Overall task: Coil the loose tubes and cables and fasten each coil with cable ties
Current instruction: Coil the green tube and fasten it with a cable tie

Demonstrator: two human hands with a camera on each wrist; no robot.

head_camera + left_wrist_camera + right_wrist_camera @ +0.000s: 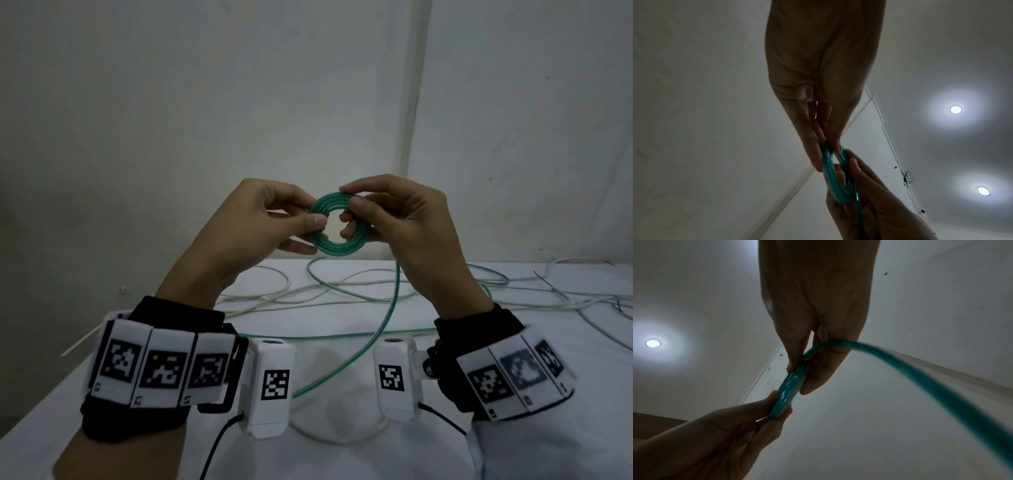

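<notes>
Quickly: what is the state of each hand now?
Left hand: pinching the left side of the green tube coil.
Right hand: pinching the coil's right side.

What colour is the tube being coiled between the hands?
Translucent green tube, teal-looking in the wrist views; clearest in the head view.

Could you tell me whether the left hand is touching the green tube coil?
Touching: the head view shows the left hand pinching the coil at its left edge.

both hands raised, left hand [260, 219] and right hand [394, 216] apparently pinching, wrists upright
</notes>
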